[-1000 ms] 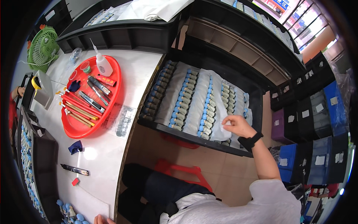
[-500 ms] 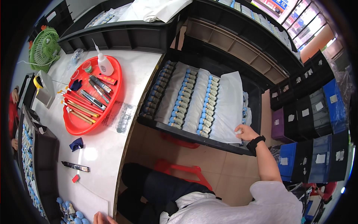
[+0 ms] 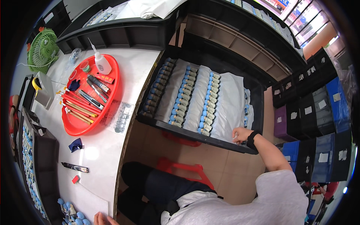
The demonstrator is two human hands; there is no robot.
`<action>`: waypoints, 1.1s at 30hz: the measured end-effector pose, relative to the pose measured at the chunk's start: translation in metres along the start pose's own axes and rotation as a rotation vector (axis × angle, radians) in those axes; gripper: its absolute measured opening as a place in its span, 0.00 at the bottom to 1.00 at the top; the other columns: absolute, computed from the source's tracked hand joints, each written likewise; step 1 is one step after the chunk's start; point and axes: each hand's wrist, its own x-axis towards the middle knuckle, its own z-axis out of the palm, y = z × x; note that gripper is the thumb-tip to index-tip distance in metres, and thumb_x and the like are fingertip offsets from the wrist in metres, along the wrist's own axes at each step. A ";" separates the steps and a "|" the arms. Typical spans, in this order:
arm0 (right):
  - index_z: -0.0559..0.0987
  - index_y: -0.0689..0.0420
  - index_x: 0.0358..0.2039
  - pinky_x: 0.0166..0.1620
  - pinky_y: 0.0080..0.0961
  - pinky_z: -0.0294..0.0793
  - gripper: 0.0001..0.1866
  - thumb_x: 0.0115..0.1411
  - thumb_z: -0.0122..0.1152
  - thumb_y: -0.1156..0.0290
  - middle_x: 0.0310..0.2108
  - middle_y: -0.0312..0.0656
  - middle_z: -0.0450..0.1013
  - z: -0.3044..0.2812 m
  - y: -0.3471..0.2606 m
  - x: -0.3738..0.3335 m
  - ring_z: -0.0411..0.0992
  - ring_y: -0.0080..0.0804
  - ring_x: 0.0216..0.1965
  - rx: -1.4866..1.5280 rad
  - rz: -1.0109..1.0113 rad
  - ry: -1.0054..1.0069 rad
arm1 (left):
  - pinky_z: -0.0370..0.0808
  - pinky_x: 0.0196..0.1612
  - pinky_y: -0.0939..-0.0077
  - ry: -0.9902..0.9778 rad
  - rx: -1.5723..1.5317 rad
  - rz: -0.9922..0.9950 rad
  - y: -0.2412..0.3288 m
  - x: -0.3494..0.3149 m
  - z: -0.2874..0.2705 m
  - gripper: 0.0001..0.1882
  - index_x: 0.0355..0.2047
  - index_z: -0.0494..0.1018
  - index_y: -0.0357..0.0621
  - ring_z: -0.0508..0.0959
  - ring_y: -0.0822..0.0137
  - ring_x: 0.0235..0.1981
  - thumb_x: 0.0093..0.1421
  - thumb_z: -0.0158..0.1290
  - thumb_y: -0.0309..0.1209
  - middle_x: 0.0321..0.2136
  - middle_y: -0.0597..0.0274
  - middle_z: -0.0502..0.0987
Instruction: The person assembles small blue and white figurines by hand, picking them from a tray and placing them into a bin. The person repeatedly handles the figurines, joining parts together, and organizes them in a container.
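My right hand is at the front right of a black crate, its fingers pinched on the near end of a white sheet. Small figurines with light-blue tops lie in rows between such sheets in the crate. Right of the sheet, another row is partly covered. My left hand rests at the table's edge beside a white pad; its visible fingers are apart, and the rest is cut off by the lower edge. Near it sit several blue-topped figurines.
A red tray holds brushes, cutters and a white squeeze bottle. On the white table lie a dark-blue cloth, a black cutter and a small red block. A green fan stands far left; stacked crates line the right.
My right hand has moved slightly left along the crate's front, and the white sheet has shifted and lies flatter over its bed. My left hand stays put.
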 end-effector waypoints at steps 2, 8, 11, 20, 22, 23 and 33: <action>0.69 0.60 0.36 0.22 0.21 0.72 0.16 0.49 0.66 0.74 0.20 0.40 0.73 0.003 -0.001 0.006 0.75 0.26 0.21 -0.029 -0.004 -0.018 | 0.76 0.28 0.78 0.002 -0.010 -0.006 0.000 0.000 0.000 0.09 0.36 0.74 0.28 0.77 0.64 0.29 0.54 0.56 0.20 0.36 0.52 0.73; 0.73 0.59 0.31 0.19 0.21 0.71 0.07 0.52 0.58 0.72 0.17 0.37 0.72 -0.008 -0.045 -0.004 0.74 0.26 0.19 -0.180 0.096 -0.172 | 0.76 0.28 0.78 -0.003 0.032 0.012 0.001 0.001 -0.001 0.09 0.36 0.74 0.28 0.77 0.64 0.28 0.54 0.56 0.21 0.36 0.52 0.73; 0.76 0.58 0.30 0.20 0.22 0.72 0.06 0.53 0.54 0.70 0.15 0.35 0.71 -0.041 -0.052 0.014 0.72 0.26 0.16 -0.141 -0.047 0.041 | 0.76 0.28 0.78 -0.013 0.063 0.013 0.001 0.000 -0.002 0.09 0.35 0.74 0.28 0.77 0.64 0.28 0.54 0.56 0.21 0.36 0.52 0.73; 0.59 0.48 0.58 0.42 0.48 0.72 0.33 0.58 0.51 0.45 0.46 0.47 0.62 -0.055 -0.062 0.058 0.64 0.42 0.46 0.825 0.052 0.578 | 0.76 0.29 0.77 -0.006 0.045 0.010 0.000 0.002 -0.001 0.08 0.34 0.75 0.29 0.77 0.63 0.29 0.53 0.56 0.20 0.36 0.52 0.74; 0.53 0.50 0.63 0.48 0.53 0.68 0.42 0.56 0.48 0.38 0.53 0.52 0.58 -0.051 -0.061 0.062 0.61 0.50 0.52 0.938 0.080 0.491 | 0.76 0.30 0.77 -0.005 0.040 0.014 0.002 0.004 -0.001 0.08 0.34 0.75 0.29 0.77 0.62 0.30 0.53 0.56 0.20 0.36 0.51 0.74; 0.54 0.51 0.63 0.48 0.53 0.67 0.41 0.56 0.47 0.38 0.54 0.52 0.58 -0.049 -0.059 0.066 0.61 0.49 0.53 0.937 0.071 0.468 | 0.76 0.30 0.77 -0.001 0.026 0.015 0.004 0.005 0.000 0.07 0.34 0.75 0.29 0.77 0.62 0.30 0.53 0.55 0.20 0.36 0.51 0.74; 0.71 0.55 0.44 0.31 0.33 0.73 0.26 0.59 0.47 0.44 0.41 0.42 0.68 -0.119 0.006 0.117 0.70 0.32 0.40 0.413 0.012 0.779 | 0.76 0.30 0.75 -0.014 0.036 0.004 0.003 0.007 0.001 0.08 0.33 0.75 0.28 0.76 0.61 0.30 0.53 0.55 0.21 0.37 0.49 0.73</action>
